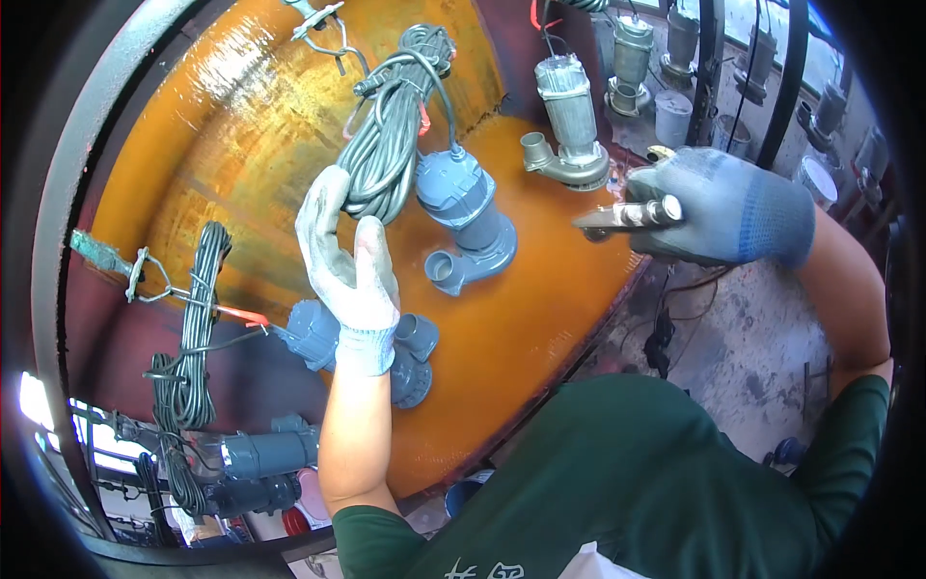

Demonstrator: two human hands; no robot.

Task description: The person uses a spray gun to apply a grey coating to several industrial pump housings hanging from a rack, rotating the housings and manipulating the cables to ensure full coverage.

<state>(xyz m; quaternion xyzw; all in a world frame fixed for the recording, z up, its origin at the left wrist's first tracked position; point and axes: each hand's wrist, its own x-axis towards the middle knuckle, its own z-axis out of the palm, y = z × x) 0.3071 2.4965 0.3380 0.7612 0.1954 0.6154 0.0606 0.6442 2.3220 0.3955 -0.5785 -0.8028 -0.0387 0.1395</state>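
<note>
My right hand (pixel 709 205), in a grey-and-blue glove, is closed around a metal spray gun (pixel 632 214) whose nozzle end points left. My left hand (pixel 349 261), in a pale glove, has its fingers and thumb apart at the lower end of a coiled dark cable (pixel 391 135). The fingertips come up to the coil; whether they press on it I cannot tell. From that cable hangs a blue-grey submersible pump (pixel 468 207) with a bent outlet. Below my left wrist, partly hidden by it, is another blue-grey pump (pixel 313 333).
An unpainted-looking metal pump (pixel 569 116) hangs at the upper right. Behind the pumps stands an orange-coated booth wall (pixel 231 125). A second cable coil (pixel 198 328) hangs at the left on a hook. More pumps (pixel 632 58) and a white bucket (pixel 672 118) stand beyond the frame posts.
</note>
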